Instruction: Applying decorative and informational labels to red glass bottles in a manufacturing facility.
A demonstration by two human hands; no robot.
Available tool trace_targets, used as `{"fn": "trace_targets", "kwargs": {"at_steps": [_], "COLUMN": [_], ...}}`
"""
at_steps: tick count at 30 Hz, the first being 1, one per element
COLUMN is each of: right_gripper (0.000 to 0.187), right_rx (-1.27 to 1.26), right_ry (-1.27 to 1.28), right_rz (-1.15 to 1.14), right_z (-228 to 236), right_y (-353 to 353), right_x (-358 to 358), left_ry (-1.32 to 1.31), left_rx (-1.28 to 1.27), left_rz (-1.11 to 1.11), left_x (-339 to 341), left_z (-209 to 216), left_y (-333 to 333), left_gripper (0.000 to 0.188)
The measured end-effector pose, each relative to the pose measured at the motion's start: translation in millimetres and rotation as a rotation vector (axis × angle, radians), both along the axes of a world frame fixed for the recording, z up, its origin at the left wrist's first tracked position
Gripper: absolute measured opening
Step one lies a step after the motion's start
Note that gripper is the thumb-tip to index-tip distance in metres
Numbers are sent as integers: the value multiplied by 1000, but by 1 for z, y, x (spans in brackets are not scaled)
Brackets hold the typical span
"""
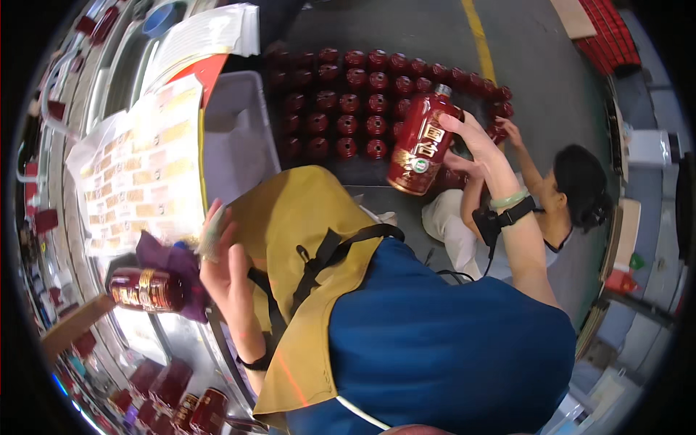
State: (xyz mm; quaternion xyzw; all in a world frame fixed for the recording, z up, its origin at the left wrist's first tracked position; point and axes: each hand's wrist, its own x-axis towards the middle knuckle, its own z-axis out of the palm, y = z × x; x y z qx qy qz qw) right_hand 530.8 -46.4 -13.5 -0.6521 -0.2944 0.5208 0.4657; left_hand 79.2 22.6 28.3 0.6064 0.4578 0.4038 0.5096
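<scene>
My right hand (pixel 471 141) is wrapped round a dark red bottle (pixel 417 148) with gold lettering, a small round green-and-white mark and a bare silvery neck. The bottle is tilted in the air in front of my apron. My left hand (pixel 226 264) holds nothing; its fingers are apart, and a pale covering sits on one finger. Close to it, a second red bottle (pixel 148 290) lies on its side against a purple cloth (pixel 190 279). Beyond that hand lies a sheet of gold and white labels (pixel 148 170).
Many red bottles (pixel 348 125) stand in rows on the floor ahead. A co-worker (pixel 573 196) crouches at the right, one hand at the end of those rows. A grey plastic bin (pixel 243 138) stands beside the label sheet. More red bottles (pixel 209 412) are at the lower left.
</scene>
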Motion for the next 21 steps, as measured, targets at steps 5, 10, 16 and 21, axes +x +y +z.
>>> {"fn": "trace_targets", "kwargs": {"at_steps": [5, 10, 16, 21], "right_gripper": [63, 60, 74, 76], "right_rx": [169, 67, 68, 77], "right_ry": [266, 249, 98, 286], "right_rz": [519, 950, 1224, 1263], "right_z": [31, 71, 91, 86], "right_y": [112, 182, 200, 188], "right_x": [-139, -301, -375, -382], "left_ry": [-399, -642, -746, -829], "left_rx": [-314, -349, -298, -253], "left_rz": [-107, 85, 431, 578], "left_x": [-1, -51, -69, -64], "left_z": [-1, 4, 17, 18], "left_y": [-3, -14, -42, -83], "left_gripper": [72, 94, 67, 68]}}
